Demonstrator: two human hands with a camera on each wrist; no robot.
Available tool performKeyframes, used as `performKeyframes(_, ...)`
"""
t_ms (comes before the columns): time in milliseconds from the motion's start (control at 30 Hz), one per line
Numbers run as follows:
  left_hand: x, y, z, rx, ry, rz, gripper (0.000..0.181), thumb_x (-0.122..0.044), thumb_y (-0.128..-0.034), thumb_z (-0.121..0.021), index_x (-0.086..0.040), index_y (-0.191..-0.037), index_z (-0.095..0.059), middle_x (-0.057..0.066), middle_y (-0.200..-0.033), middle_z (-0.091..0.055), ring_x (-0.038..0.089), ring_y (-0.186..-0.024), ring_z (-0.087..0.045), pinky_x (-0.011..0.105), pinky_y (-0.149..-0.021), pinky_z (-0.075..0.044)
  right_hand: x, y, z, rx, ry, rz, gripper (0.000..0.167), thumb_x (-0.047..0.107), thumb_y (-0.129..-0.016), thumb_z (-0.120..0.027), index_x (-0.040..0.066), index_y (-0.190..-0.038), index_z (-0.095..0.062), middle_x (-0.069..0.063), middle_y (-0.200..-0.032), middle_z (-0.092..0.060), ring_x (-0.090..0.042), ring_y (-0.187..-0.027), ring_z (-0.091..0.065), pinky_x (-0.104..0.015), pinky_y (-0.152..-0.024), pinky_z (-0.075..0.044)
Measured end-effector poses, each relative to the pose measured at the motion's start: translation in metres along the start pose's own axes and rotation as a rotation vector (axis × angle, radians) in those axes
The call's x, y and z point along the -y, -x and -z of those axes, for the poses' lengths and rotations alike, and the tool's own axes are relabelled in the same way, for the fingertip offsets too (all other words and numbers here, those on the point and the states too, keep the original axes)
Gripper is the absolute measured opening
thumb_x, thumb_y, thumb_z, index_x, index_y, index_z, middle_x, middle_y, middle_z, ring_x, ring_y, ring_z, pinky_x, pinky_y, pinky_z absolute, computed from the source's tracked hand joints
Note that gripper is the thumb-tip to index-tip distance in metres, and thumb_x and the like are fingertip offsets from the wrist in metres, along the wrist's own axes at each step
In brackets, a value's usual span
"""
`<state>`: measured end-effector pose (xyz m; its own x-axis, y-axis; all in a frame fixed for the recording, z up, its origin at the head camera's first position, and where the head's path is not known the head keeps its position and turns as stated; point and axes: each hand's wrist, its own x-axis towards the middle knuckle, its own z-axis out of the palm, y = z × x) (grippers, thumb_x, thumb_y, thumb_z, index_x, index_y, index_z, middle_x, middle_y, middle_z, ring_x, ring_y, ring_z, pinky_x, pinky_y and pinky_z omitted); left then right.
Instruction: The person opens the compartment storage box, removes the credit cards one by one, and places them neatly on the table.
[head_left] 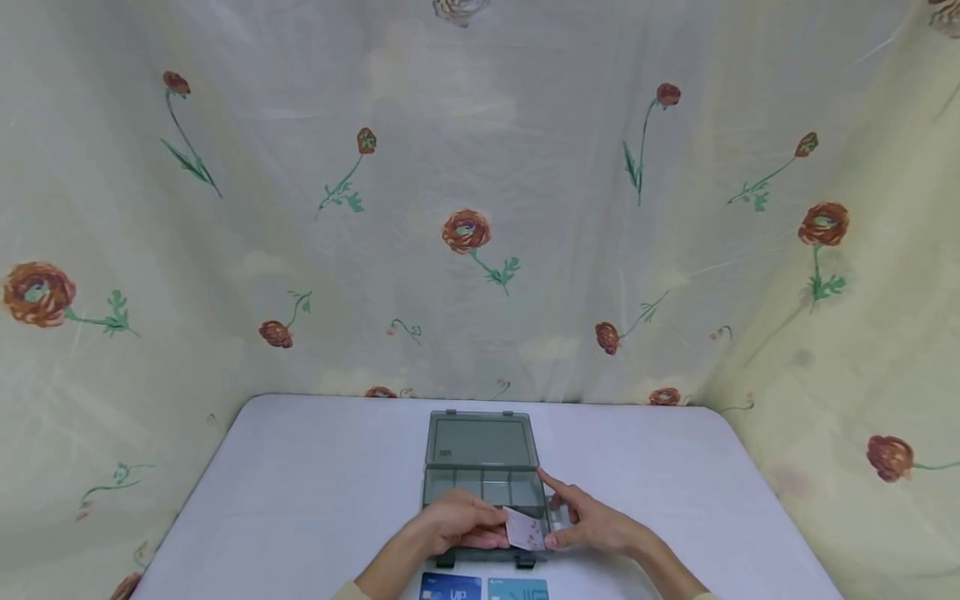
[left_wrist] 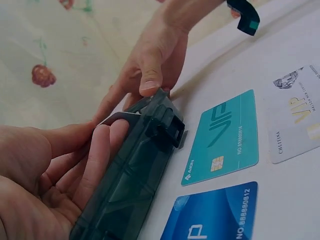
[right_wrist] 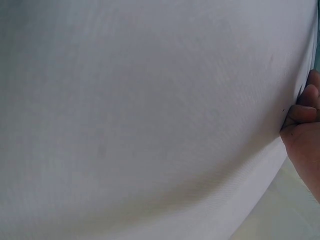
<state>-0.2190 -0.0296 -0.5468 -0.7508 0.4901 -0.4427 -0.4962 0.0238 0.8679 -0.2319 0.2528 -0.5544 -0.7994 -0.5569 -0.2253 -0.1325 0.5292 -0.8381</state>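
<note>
My left hand pinches a pale card with a small floral print, held tilted over the front right part of a grey-green plastic box. The box's lid is folded back, and dividers split its rear row into compartments. At the box's right side, my right hand holds the edge, thumb at the front corner and index finger stretched toward the hinge. In the left wrist view the pale card shows as a thin edge above the box. The right wrist view catches only part of my right hand.
In front of the box lie a blue VIP card and a teal card. Beyond the teal one, the left wrist view shows a silvery-white card. A white-covered table carries everything, with a flower-patterned curtain behind it.
</note>
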Motion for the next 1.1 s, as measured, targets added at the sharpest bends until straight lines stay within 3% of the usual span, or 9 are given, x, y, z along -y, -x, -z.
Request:
performKeyframes(167,0.001,0.0,-0.001,-0.032,-0.023,0.004,0.016,-0.011,-0.0921,-0.073,0.001,-0.101,-0.078,0.015,-0.089,-0.076,0.014,-0.073,-0.075,0.018,-0.062,-0.058,-0.002,-0.001,0.0,-0.001,0.019,-0.003,0.095,0.031,-0.087,-0.079,0.02,-0.162,-0.022,-0.012,-0.121,-0.049,-0.022,-0.087,-0.041,-0.026,-0.067,-0.034)
performKeyframes(467,-0.004,0.004,0.005,-0.034,-0.023,0.003,0.019,-0.015,-0.0918,-0.074,0.0,-0.104,-0.077,0.01,-0.084,-0.076,0.01,-0.069,-0.073,0.015,-0.06,-0.057,-0.004,-0.001,-0.001,0.001,0.037,0.009,0.095,0.034,-0.087,-0.08,0.021,-0.162,-0.023,-0.011,-0.12,-0.05,-0.022,-0.086,-0.043,-0.025,-0.067,-0.035)
performKeyframes(700,-0.013,0.017,0.025,-0.012,-0.055,0.005,0.023,-0.018,-0.0914,-0.075,0.001,-0.106,-0.077,0.01,-0.082,-0.076,0.008,-0.065,-0.072,0.014,-0.057,-0.055,-0.002,-0.001,0.0,0.005,0.028,-0.009,0.095,0.033,-0.087,-0.079,0.022,-0.162,-0.022,-0.012,-0.122,-0.049,-0.022,-0.089,-0.042,-0.026,-0.068,-0.034)
performKeyframes(867,-0.01,0.033,0.046,0.009,-0.089,0.001,0.025,-0.02,-0.0908,-0.075,0.0,-0.104,-0.077,0.006,-0.08,-0.075,0.006,-0.065,-0.071,0.014,-0.056,-0.055,-0.003,0.0,0.001,-0.002,0.032,-0.012,0.094,0.03,-0.087,-0.079,0.023,-0.162,-0.022,-0.013,-0.123,-0.05,-0.022,-0.088,-0.042,-0.026,-0.068,-0.035)
performKeyframes(967,-0.004,0.046,0.058,0.085,-0.124,0.002,0.023,-0.02,-0.0902,-0.076,0.0,-0.102,-0.077,0.004,-0.078,-0.075,0.004,-0.062,-0.069,0.013,-0.052,-0.053,-0.003,0.001,0.001,-0.003,0.031,-0.011,0.094,0.029,-0.088,-0.079,0.023,-0.162,-0.022,-0.014,-0.124,-0.05,-0.021,-0.087,-0.042,-0.026,-0.068,-0.035)
performKeyframes(1100,0.005,0.063,0.069,0.278,-0.187,0.017,0.015,-0.017,-0.0908,-0.074,-0.003,-0.096,-0.075,0.002,-0.078,-0.074,0.004,-0.061,-0.068,0.013,-0.05,-0.052,-0.003,0.001,0.001,0.002,0.026,-0.006,0.094,0.029,-0.088,-0.079,0.023,-0.162,-0.022,-0.013,-0.124,-0.049,-0.02,-0.086,-0.042,-0.026,-0.067,-0.035)
